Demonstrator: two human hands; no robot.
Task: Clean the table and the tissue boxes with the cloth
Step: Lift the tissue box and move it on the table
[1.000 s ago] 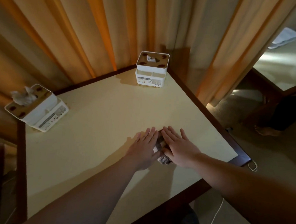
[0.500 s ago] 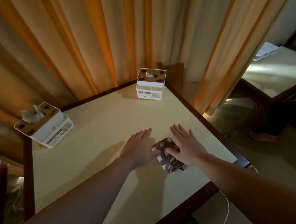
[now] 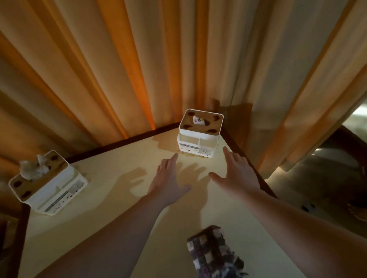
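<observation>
A checkered cloth (image 3: 214,258) lies folded on the cream table (image 3: 108,185) near its front, between my forearms, with no hand on it. My left hand (image 3: 168,182) and my right hand (image 3: 236,173) are stretched forward above the table with fingers spread and hold nothing. Both reach toward the white tissue box (image 3: 200,135) at the far corner, one on each side of it and a little short of it. A second white tissue box (image 3: 48,185) with a crumpled tissue sticking out stands at the left edge.
Orange and cream curtains (image 3: 153,61) hang right behind the table's far edges. The table has a dark wooden rim (image 3: 123,142). To the right the floor (image 3: 329,186) drops away, with another table partly seen at the far right.
Both hands have let go of the cloth and moved forward toward the far tissue box. The cloth stays behind near the front. The camera has moved closer to the far corner.
</observation>
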